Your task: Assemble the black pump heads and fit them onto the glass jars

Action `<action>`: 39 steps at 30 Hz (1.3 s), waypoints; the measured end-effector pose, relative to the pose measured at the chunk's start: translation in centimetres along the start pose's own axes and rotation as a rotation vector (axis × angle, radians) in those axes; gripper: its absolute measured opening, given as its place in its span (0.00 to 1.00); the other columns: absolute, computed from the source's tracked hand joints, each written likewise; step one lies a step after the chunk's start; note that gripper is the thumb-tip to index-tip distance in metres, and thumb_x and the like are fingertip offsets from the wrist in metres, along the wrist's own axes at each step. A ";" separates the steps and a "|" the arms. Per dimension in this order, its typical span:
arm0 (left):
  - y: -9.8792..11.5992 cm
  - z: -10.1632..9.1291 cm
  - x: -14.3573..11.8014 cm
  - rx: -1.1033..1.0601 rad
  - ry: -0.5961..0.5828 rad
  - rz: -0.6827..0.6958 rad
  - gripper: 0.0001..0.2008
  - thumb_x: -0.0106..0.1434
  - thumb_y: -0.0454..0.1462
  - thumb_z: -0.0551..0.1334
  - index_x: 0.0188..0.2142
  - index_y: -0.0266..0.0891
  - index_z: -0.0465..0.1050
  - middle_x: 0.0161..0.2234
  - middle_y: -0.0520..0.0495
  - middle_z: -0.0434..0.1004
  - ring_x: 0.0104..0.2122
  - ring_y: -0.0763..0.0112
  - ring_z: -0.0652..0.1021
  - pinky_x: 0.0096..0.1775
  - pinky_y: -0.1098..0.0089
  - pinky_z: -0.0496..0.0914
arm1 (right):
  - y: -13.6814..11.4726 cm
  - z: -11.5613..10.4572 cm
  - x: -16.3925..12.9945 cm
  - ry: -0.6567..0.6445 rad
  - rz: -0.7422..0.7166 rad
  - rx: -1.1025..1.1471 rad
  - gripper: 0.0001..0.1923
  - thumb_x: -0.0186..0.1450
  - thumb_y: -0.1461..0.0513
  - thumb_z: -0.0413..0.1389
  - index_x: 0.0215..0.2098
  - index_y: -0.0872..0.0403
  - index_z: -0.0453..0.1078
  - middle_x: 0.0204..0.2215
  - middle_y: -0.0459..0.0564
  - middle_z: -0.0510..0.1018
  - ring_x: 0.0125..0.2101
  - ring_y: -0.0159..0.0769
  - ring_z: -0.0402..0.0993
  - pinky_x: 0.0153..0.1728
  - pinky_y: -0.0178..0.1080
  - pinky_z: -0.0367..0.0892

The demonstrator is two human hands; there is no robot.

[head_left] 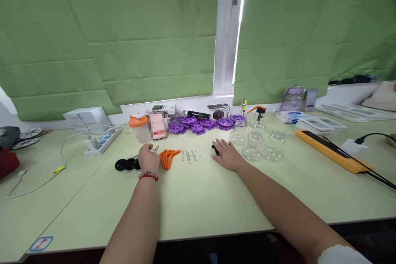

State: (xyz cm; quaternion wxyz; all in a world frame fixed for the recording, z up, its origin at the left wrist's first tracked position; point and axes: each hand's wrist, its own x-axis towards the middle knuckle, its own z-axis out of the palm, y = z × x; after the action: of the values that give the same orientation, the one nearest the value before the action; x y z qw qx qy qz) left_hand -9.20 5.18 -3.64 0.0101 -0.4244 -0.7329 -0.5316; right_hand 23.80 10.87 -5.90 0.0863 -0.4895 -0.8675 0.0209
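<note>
My left hand is curled closed over a row of black round discs. Thin metal rods poke out beyond its fingers, and what it grips is hidden. Just right of it lies a fan of orange handles, then several loose silver screws. My right hand lies palm down with fingers spread, over small black parts that it partly covers. Right of it are several clear glass jars.
Purple plastic parts lie along the back by boxes. An orange-lidded cup stands behind my left hand. A white power strip lies left, a yellow-and-black power strip with cables right. A crank assembly stands among the jars.
</note>
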 end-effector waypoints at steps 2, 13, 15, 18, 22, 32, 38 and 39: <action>-0.1 0.1 0.0 0.001 0.008 0.009 0.11 0.48 0.28 0.54 0.31 0.40 0.68 0.34 0.44 0.70 0.38 0.60 0.72 0.45 0.53 0.66 | -0.1 -0.1 -0.1 0.026 0.003 -0.001 0.39 0.65 0.42 0.32 0.67 0.53 0.41 0.67 0.52 0.42 0.65 0.49 0.37 0.61 0.52 0.35; 1.4 -0.4 -0.4 0.298 0.055 0.138 0.13 0.52 0.28 0.54 0.37 0.37 0.72 0.39 0.38 0.72 0.43 0.51 0.71 0.46 0.52 0.64 | 0.0 -0.4 -0.5 0.100 0.048 0.049 0.39 0.65 0.43 0.33 0.67 0.58 0.43 0.67 0.56 0.43 0.65 0.47 0.38 0.62 0.48 0.36; 1.8 -0.5 -0.6 0.314 0.087 0.205 0.13 0.52 0.28 0.54 0.37 0.37 0.71 0.40 0.38 0.72 0.43 0.52 0.71 0.46 0.53 0.64 | -0.1 -0.5 -0.6 0.078 0.042 0.041 0.40 0.65 0.43 0.33 0.67 0.59 0.43 0.66 0.57 0.44 0.65 0.47 0.38 0.62 0.48 0.36; 2.5 -0.2 -1.3 0.248 0.082 0.359 0.13 0.52 0.27 0.53 0.36 0.37 0.70 0.40 0.40 0.72 0.43 0.55 0.70 0.47 0.57 0.64 | -0.5 -0.8 -0.8 0.052 0.015 0.016 0.41 0.65 0.42 0.33 0.66 0.59 0.43 0.66 0.57 0.44 0.65 0.48 0.37 0.62 0.50 0.34; 3.1 0.7 -2.4 0.129 -0.049 0.469 0.13 0.54 0.27 0.52 0.37 0.38 0.69 0.40 0.41 0.72 0.44 0.58 0.70 0.48 0.60 0.64 | -1.7 -1.7 -1.4 0.064 -0.090 0.005 0.39 0.65 0.43 0.36 0.66 0.58 0.45 0.67 0.55 0.43 0.65 0.48 0.33 0.62 0.51 0.31; 3.6 2.0 -3.8 0.050 -0.352 0.441 0.11 0.57 0.30 0.52 0.38 0.38 0.68 0.40 0.44 0.71 0.41 0.63 0.72 0.45 0.63 0.68 | -5.4 -1.5 -3.0 -0.126 -0.596 0.231 0.34 0.67 0.49 0.43 0.63 0.64 0.53 0.63 0.60 0.54 0.64 0.43 0.46 0.62 0.44 0.46; 2.8 1.9 -3.0 0.149 -0.319 0.254 0.10 0.58 0.33 0.52 0.39 0.36 0.69 0.40 0.42 0.70 0.37 0.64 0.74 0.43 0.63 0.70 | -5.3 -1.5 -3.0 -0.121 -0.572 0.245 0.34 0.66 0.49 0.44 0.63 0.63 0.54 0.63 0.60 0.55 0.63 0.44 0.47 0.62 0.46 0.47; 2.6 1.9 -2.9 0.178 -0.319 0.252 0.11 0.58 0.32 0.52 0.39 0.35 0.69 0.40 0.42 0.71 0.38 0.63 0.74 0.44 0.63 0.70 | -5.3 -1.6 -2.9 -0.121 -0.574 0.242 0.34 0.66 0.49 0.44 0.63 0.63 0.55 0.63 0.60 0.55 0.63 0.44 0.47 0.62 0.45 0.47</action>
State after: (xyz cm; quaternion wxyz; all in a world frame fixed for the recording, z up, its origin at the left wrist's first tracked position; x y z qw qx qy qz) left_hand -4.85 5.10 -3.79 -0.0022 -0.5887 -0.7106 -0.3853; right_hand 21.07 5.52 -4.08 0.0944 -0.2088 -0.9649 0.1281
